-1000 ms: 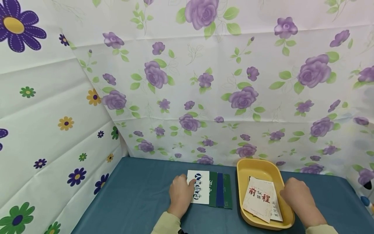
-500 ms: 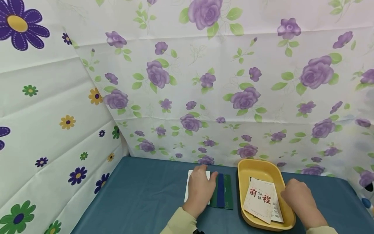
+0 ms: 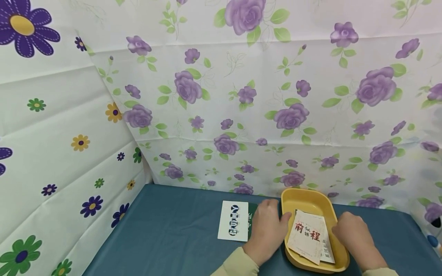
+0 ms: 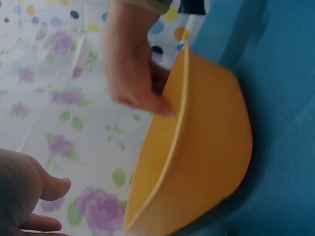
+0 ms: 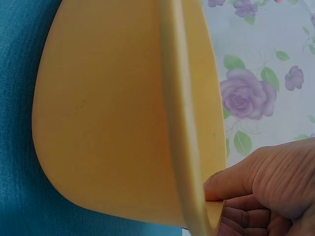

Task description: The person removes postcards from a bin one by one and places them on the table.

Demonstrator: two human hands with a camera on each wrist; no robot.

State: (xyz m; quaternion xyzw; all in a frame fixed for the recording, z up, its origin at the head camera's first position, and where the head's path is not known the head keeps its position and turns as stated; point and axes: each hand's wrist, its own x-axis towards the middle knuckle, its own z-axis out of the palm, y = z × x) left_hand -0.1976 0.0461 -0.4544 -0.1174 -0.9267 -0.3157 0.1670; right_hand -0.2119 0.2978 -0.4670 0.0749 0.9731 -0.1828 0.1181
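One tray [image 3: 310,201] near counter's [image 3: 183,222] far edge: right hand [image 3: 353,230] clamped on it; left hand [image 3: 266,230] apart. Likely grasping; next needs left grip.

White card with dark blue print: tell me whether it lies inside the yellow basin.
No, in the head view the white card lies outside the yellow basin, overlapping a green card.

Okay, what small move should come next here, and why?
I'd probably reach the left grip into the yellow basin and pinch the upper card with red characters. That grip looks free and close to the basin, this card partly covers a lower card, and the right grip holds the rim, which should help steady it.
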